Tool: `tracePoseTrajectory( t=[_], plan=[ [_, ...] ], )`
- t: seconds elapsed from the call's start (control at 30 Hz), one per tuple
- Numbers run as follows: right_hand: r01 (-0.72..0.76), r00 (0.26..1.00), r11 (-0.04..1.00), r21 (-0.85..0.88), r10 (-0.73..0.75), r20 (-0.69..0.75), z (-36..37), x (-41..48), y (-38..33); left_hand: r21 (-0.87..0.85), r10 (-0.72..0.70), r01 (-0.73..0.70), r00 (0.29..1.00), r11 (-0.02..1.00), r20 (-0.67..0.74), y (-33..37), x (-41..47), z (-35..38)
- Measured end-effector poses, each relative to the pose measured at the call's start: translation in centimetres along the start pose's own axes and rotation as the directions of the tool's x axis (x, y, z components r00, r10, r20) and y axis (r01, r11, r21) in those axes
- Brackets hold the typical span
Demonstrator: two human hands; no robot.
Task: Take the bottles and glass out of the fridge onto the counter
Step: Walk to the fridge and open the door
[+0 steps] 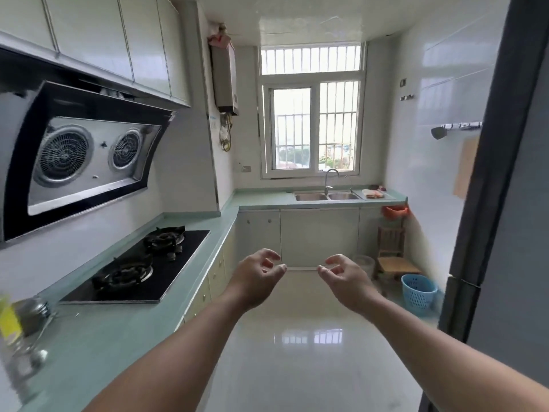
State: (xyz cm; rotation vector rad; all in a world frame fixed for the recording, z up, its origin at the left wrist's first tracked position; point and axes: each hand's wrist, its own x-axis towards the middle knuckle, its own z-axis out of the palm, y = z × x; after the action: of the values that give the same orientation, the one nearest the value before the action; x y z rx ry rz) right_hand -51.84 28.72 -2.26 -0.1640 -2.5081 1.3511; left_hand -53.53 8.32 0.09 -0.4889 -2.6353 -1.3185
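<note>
We see the tall dark grey fridge (pixel 511 203) on our right, door shut. The long pale green table (pixel 98 346) runs along our left. A blurry yellow-labelled clear bottle (pixel 12 331) stands on its near end. Our left hand (pixel 256 275) and right hand (pixel 346 276) float over the floor, fingers spread and curled, holding nothing.

Narrow kitchen, white tiled walls, glossy pale floor (pixel 297 337) reflecting barred window (pixel 312 126); daylight only. Wall cabinets (pixel 98 40) above range hood (pixel 80 156); sink (pixel 326 197) under window; wooden chair (pixel 392 254) in corner
</note>
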Motion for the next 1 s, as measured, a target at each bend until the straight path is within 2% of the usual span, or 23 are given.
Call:
tracePoseTrajectory(
  t=[0.1,0.3,0.47,0.6,0.73,1.0],
  plan=[
    [-0.019,1.0,0.999,0.031,0.019,-0.008,-0.8,4.8,0.9,0.001,0.009,-0.009,1.0,1.0,0.007,-0.1,4.8,1.6],
    [0.005,1.0,1.0,-0.026,-0.005,-0.018,-1.2,14.5,2.6,-0.026,0.006,-0.005,1.0,1.0,0.011,-2.2,15.1,4.0],
    [-0.014,0.999,0.993,-0.116,0.01,-0.039,-0.9,23.9,6.1,-0.017,0.035,-0.034,0.998,0.999,0.048,-5.7,26.4,6.7],
    [-0.057,0.994,0.981,-0.183,0.039,-0.1,0.2,32.9,9.5,0.051,0.105,-0.111,0.989,0.993,0.102,-9.8,36.9,9.1],
    [-0.078,0.993,0.947,-0.311,0.045,-0.112,1.0,40.8,11.5,0.056,0.106,-0.114,0.986,0.992,0.127,-12.4,46.7,10.5],
    [-0.115,0.986,0.947,-0.299,0.071,-0.153,-0.5,54.3,14.6,0.029,0.129,-0.137,0.973,0.99,0.189,-12.8,61.6,16.7]
  ],
)
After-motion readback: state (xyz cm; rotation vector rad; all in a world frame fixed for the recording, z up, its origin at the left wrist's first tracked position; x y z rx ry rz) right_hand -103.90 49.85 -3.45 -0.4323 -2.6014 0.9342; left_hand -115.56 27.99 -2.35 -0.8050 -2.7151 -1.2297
